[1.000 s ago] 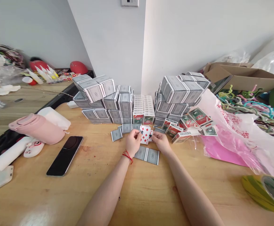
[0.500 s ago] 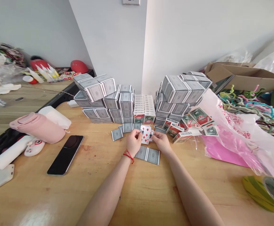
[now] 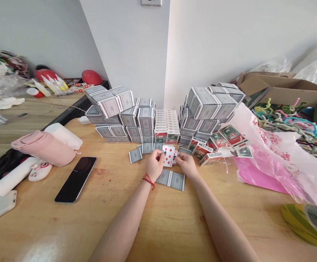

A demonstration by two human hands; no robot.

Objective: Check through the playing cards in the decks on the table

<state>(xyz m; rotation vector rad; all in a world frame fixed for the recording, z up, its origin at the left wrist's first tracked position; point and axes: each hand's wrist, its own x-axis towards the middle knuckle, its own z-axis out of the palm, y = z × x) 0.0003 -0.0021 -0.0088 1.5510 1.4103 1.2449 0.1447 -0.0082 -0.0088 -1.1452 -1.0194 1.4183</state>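
My left hand (image 3: 154, 165), with a red string at the wrist, and my right hand (image 3: 186, 163) both pinch a small fan of playing cards (image 3: 169, 155) held face up over the wooden table (image 3: 158, 225); a red diamonds card shows on top. Two face-down card stacks (image 3: 172, 179) lie just under my wrists. More face-down cards (image 3: 135, 155) lie to the left, in front of the piled grey-backed decks (image 3: 120, 112).
A second pile of decks (image 3: 210, 107) and red-green card boxes (image 3: 215, 145) stand right of centre. Pink plastic bag (image 3: 259, 160), yarn and a cardboard box (image 3: 281, 89) at right. Black phone (image 3: 76, 178), pink bottle (image 3: 44, 148) at left; green tape roll (image 3: 308, 222) front right.
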